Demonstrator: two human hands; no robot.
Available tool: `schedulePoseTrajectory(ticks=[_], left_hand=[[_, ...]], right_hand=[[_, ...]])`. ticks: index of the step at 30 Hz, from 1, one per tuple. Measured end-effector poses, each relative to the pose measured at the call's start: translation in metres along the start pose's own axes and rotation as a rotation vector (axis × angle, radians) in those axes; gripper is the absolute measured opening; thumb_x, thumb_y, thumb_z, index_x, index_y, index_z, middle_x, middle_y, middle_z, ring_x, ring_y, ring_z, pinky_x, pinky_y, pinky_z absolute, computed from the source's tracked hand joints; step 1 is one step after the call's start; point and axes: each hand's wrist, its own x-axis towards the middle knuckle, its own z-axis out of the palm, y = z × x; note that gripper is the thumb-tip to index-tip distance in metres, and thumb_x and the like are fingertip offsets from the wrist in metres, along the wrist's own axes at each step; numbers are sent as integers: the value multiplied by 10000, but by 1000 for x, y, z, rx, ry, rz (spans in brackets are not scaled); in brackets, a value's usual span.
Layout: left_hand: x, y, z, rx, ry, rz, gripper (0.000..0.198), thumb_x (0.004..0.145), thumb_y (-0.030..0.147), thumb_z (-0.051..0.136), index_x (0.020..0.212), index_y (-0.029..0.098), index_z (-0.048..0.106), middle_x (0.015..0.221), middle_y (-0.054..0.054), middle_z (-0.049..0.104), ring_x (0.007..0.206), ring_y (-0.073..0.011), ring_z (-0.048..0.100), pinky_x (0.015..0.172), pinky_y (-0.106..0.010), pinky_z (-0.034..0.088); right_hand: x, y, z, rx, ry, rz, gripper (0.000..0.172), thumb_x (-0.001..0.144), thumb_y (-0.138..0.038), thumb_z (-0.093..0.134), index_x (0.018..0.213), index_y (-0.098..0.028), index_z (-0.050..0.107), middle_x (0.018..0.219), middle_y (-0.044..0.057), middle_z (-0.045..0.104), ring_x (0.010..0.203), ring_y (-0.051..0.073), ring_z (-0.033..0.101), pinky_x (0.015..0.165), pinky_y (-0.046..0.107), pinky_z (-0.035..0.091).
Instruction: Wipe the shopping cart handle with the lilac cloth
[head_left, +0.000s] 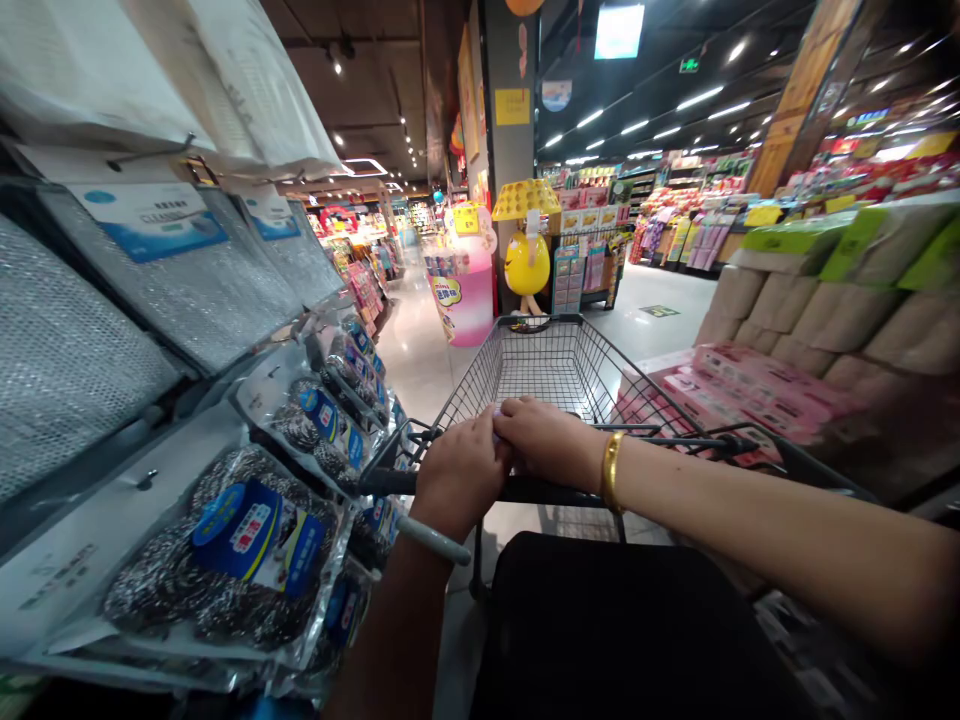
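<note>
My left hand and my right hand rest side by side on the handle bar of a wire shopping cart. Both hands have their fingers curled over the bar, and the two hands touch each other. A gold bangle sits on my right wrist, and a thin silver bracelet on my left. The cart's basket holds nothing that I can see. My dark clothing fills the bottom middle of the view.
A rack at left carries hanging packs of steel scouring pads and silver mesh cloths, close to the cart. Pink packages and stacked tissue rolls stand at right. A pink display stand and a yellow figure lie ahead down the aisle.
</note>
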Motion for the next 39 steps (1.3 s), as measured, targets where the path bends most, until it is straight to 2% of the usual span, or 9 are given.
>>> schedulePoseTrajectory(ticks=[3,7,13,20,23,29,33,37,39], left_hand=[[-1,0,1,-11,4,41,468,1006,309,437,1439,159,532,1359,-120,671,1274,-268,609,1088,-420,459],[-2,-1,1,6,5,58,500,978,252,440,1461,157,526,1336,-116,684,1258,-264,617,1079,-420,469],[3,2,7,46,28,115,509,971,212,402,1458,141,532,1373,-128,660,1283,-269,598,1141,-480,408],[8,55,26,74,75,234,632,1026,367,404,1588,98,295,1578,-214,432,1463,-308,430,1190,-541,343],[9,77,28,71,63,266,633,1025,361,407,1592,109,286,1596,-233,390,1478,-326,405,1179,-558,353],[13,105,26,80,104,255,610,999,356,456,1548,98,388,1628,-267,296,1509,-398,320,1183,-604,312],[17,124,33,43,86,356,568,1019,387,410,1510,106,454,1581,-220,420,1497,-363,362,1208,-629,250],[17,133,38,29,60,404,499,1039,314,335,1455,120,530,1421,-174,619,1368,-317,544,1227,-669,136],[17,134,37,33,40,408,481,1038,304,339,1421,127,569,1337,-161,683,1283,-304,616,1228,-678,101]], right_hand=[[-20,5,-18,10,-14,-9,172,904,-128,575,1054,-164,652,1030,107,654,851,203,576,718,316,427],[-53,21,-35,-28,121,122,127,938,-191,561,1055,-182,610,1066,109,610,910,224,544,762,321,403],[-93,59,-13,125,-32,339,120,873,-158,612,989,-173,588,1021,85,597,881,192,584,785,283,416],[-101,66,-12,178,-52,369,117,871,-160,619,986,-178,624,1028,79,612,908,185,604,796,262,424],[-103,72,-15,228,-63,291,115,866,-169,638,980,-175,621,1058,77,609,913,176,601,820,259,432],[-123,99,-22,192,-135,464,94,872,-172,619,963,-161,602,1015,85,609,921,192,603,817,267,436],[-136,113,-21,222,-112,358,137,845,-165,643,976,-171,604,1070,80,614,957,185,602,832,255,428],[-152,128,-21,115,-178,548,90,822,-142,627,906,-169,610,954,78,632,841,182,592,712,260,393],[-159,130,-23,135,-165,521,84,815,-125,614,879,-178,608,922,61,635,823,170,586,700,253,380]])
